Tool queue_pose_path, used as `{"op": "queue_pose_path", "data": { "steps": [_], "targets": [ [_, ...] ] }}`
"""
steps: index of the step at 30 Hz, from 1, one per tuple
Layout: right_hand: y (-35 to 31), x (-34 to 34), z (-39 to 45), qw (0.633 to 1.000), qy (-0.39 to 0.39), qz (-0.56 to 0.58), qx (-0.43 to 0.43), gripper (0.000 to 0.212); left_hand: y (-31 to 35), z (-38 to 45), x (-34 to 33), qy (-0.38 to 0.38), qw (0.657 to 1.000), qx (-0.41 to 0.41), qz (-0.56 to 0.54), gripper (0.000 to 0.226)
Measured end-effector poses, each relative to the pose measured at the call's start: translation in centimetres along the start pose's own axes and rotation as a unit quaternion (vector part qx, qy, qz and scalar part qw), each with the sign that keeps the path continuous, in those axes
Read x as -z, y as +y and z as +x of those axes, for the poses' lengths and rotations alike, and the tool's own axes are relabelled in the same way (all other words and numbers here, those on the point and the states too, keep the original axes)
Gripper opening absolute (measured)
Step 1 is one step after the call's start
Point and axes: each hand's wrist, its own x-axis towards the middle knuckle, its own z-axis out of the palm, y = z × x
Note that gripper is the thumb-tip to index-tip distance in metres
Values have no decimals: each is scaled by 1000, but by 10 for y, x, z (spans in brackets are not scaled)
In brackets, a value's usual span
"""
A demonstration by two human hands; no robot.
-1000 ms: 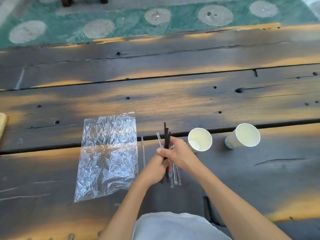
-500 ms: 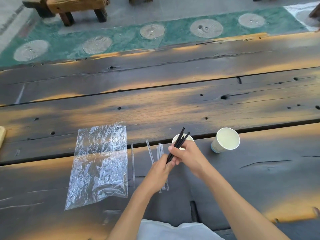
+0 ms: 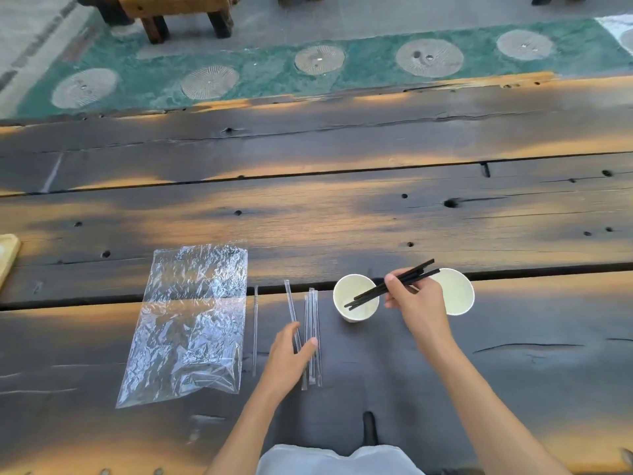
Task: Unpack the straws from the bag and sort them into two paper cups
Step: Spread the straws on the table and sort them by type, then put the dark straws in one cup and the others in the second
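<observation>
My right hand (image 3: pixel 412 301) grips a bundle of black straws (image 3: pixel 394 284), tilted, with their lower ends inside the left paper cup (image 3: pixel 356 298). The right paper cup (image 3: pixel 457 293) stands just behind that hand, partly hidden by it. Several clear wrapped straws (image 3: pixel 312 337) lie on the table to the left of the cups. My left hand (image 3: pixel 289 354) rests on them, fingers apart, holding nothing. A flattened clear plastic bag (image 3: pixel 191 320) lies further left.
One clear straw (image 3: pixel 255 330) lies alone between the bag and the others. The dark wooden plank table (image 3: pixel 342 217) stretches far ahead. A light wooden board edge (image 3: pixel 7 255) shows at the far left. Wooden stools (image 3: pixel 178 12) stand beyond the table.
My right hand took the black straws away from the left hand, swung them right and lowered their ends into the left cup. My left hand let go and dropped onto the clear straws.
</observation>
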Motion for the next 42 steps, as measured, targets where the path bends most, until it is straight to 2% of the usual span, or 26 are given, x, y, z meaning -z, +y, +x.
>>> {"op": "queue_pose_path", "data": {
  "steps": [7,15,17,19,21,22,24,26,28,29,31,35,39,42],
  "targets": [
    [20,-26,16,994,-27,-100,-37,8,-15,5,4,-9,999,24,22,48],
    [7,-28,16,994,0,-108,-22,5,-22,16,17,-1,999,34,27,44],
    [-2,-26,15,988,25,-153,13,20,-25,20,21,6,999,36,18,44],
    [-13,-26,12,966,77,-229,91,33,-28,24,25,17,999,37,4,43],
    [-23,-35,3,949,93,-254,161,29,-30,27,31,31,998,45,-7,45],
    [-25,-44,-3,948,72,-251,182,24,-32,29,34,41,998,49,-9,46],
    [-16,-71,-19,947,-17,-254,193,15,-34,35,40,72,996,59,-2,47],
    [10,-103,-36,935,-145,-294,134,16,-35,41,45,107,991,77,-3,47],
    [46,-129,-47,890,-254,-378,25,21,-35,46,48,119,987,101,-25,50],
    [63,-138,-48,866,-273,-418,-25,23,-35,49,49,117,986,113,-30,52],
    [84,-147,-41,851,-240,-459,-89,23,-33,55,50,113,985,129,-15,56],
    [102,-155,-13,872,-158,-441,-143,23,-29,63,46,88,986,135,-42,57],
    [104,-167,4,906,-168,-338,-190,32,-19,68,33,59,980,152,-112,57],
    [105,-176,10,916,-183,-276,-225,42,-14,68,18,41,969,177,-166,49]
  ]
}}
